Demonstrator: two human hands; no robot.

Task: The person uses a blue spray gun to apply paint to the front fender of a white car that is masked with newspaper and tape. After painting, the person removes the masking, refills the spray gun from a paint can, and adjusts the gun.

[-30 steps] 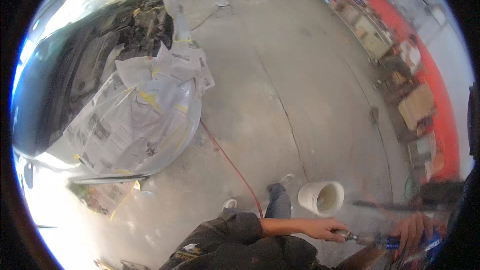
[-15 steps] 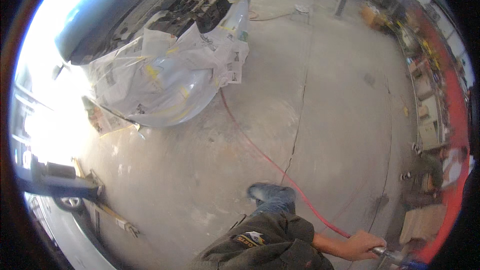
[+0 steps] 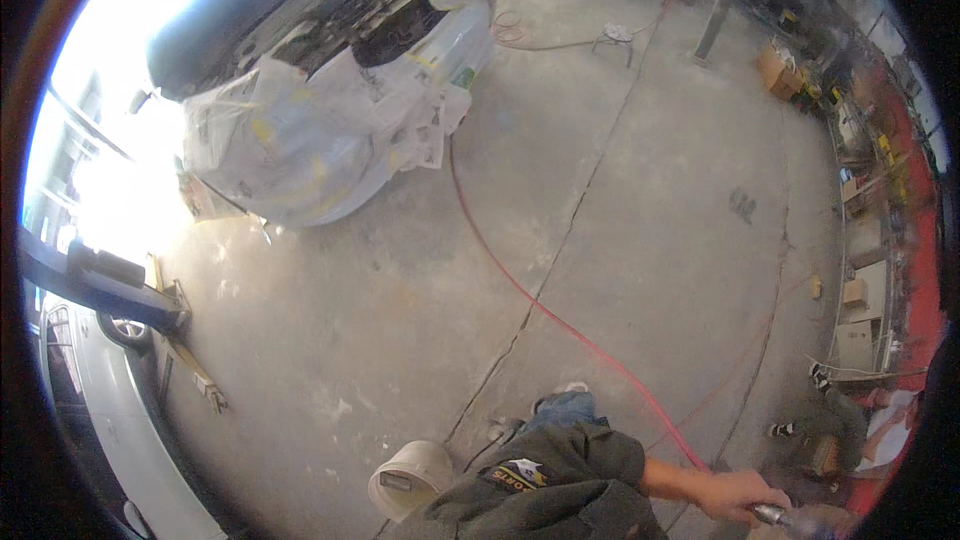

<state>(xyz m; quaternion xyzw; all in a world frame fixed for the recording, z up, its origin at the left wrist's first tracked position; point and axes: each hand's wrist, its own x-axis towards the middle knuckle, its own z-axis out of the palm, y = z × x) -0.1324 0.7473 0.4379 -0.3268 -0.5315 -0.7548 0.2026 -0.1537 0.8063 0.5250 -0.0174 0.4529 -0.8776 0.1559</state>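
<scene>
My left hand (image 3: 745, 495) reaches out to the lower right from a dark green sleeve and is closed around the metal end of an air tool (image 3: 785, 517), most of which is cut off by the frame's rim. A red air hose (image 3: 520, 290) runs across the concrete floor from the masked car towards this hand. My right hand is out of view. My shoe and jeans leg (image 3: 562, 407) show just above the jacket.
A car wrapped in paper and plastic sheeting (image 3: 310, 130) stands upper left with its bonnet open. A white bucket (image 3: 410, 480) sits by my feet. A silver car (image 3: 90, 410) and a lift arm (image 3: 100, 280) are on the left. Shelves (image 3: 860, 240) line the red right wall. A person (image 3: 820, 430) crouches lower right.
The view has swung round, so the masked car sits higher and the white bucket is back in sight near my feet. The second hand seen a second ago is gone from view.
</scene>
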